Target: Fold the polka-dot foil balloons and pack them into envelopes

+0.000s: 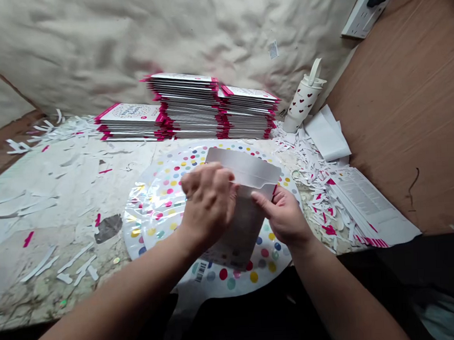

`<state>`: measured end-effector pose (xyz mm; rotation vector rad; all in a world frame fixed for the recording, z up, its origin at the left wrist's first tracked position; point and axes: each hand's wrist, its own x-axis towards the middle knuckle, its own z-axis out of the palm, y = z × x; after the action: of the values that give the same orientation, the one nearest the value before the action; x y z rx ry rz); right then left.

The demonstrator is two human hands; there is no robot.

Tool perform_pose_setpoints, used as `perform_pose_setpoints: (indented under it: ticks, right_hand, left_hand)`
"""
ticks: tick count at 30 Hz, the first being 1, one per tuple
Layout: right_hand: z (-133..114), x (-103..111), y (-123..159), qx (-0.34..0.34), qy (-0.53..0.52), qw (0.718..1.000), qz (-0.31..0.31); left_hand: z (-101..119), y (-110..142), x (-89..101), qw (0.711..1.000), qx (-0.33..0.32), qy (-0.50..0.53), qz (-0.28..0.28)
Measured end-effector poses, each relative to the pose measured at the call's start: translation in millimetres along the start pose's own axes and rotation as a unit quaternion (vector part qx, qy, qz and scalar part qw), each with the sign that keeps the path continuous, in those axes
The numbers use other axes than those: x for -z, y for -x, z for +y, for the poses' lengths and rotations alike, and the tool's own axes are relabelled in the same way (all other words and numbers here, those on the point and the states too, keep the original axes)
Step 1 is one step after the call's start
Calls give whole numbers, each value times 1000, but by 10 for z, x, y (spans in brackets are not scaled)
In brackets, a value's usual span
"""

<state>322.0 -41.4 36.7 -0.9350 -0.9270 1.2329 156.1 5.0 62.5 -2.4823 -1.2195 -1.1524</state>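
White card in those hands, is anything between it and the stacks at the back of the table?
Nothing raised shows. Past the white card, held by the left hand and right hand, only the round dotted plate lies flat, reaching almost to the pink-edged stacks.

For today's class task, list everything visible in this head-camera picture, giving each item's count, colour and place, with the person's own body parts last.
die-cut card: one, white, held above the polka-dot sheet
polka-dot sheet: one, round, white with multicoloured dots, on the table
card stacks: three, white with pink edges, behind the sheet
tumbler: one, white with red hearts, right of the stacks
paper offcuts: many, white and pink, scattered on the table
printed sheets: a pile, white, at right
power strip: one, white, top right
left hand: one, on the card's left side
right hand: one, on the card's right side
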Motion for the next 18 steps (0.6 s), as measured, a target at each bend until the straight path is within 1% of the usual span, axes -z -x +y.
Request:
perform_pose_setpoints:
  ticks: [1, 2, 3, 4, 5, 6, 7, 8, 9, 10, 11, 12, 13, 14, 15, 16, 18]
  right_hand:
    - [-23, 8, -23, 11, 14, 1000, 5]
    - [-55, 26, -44, 13, 28, 1000, -4]
    - [-91, 49, -63, 10, 42, 999, -23]
    - [-127, 73, -79, 5, 64, 997, -43]
    - [-157, 94, -93, -1, 101, 993, -59]
    - [-175, 108, -103, 0, 158, 986, -62]
    - [-180, 112, -108, 14, 235, 971, -45]
    - [-171, 105, -107, 46, 324, 945, -9]
    - [-148, 87, -96, 93, 411, 907, 32]
    - [-116, 59, -75, 147, 482, 862, 56]
    - [-78, 23, -44, 197, 533, 821, 50]
    - [-38, -19, -5, 234, 563, 792, 14]
    - [-1, -63, 38, 255, 577, 775, -41]
    - [32, -106, 81, 263, 580, 765, -95]
    - [57, -145, 121, 264, 581, 759, -133]
    - [75, -178, 153, 263, 581, 756, -150]
    - [92, -226, 193, 263, 586, 751, -152]
  left_hand:
    - [-43, 11, 44, 998, 34, 24, 40]
    - [-91, 23, 94, 993, 78, 63, 62]
    - [-138, 38, 142, 984, 125, 122, 44]
    - [-180, 61, 184, 965, 168, 203, -16]
    - [-212, 94, 214, 927, 206, 294, -107]
    - [-233, 138, 228, 870, 240, 380, -202]
    - [-239, 193, 226, 806, 273, 447, -276]
    - [-230, 257, 211, 751, 310, 490, -317]
    - [-210, 326, 185, 713, 351, 511, -327]
    - [-180, 395, 156, 691, 391, 518, -318]
    - [-146, 459, 126, 679, 424, 518, -302]
    - [-110, 513, 101, 671, 447, 516, -289]
    - [-75, 557, 84, 665, 463, 515, -279]
    - [-44, 588, 75, 661, 471, 517, -273]
    - [-19, 608, 73, 659, 475, 518, -269]
    - [0, 620, 78, 660, 475, 517, -269]
    - [24, 626, 97, 670, 465, 509, -274]
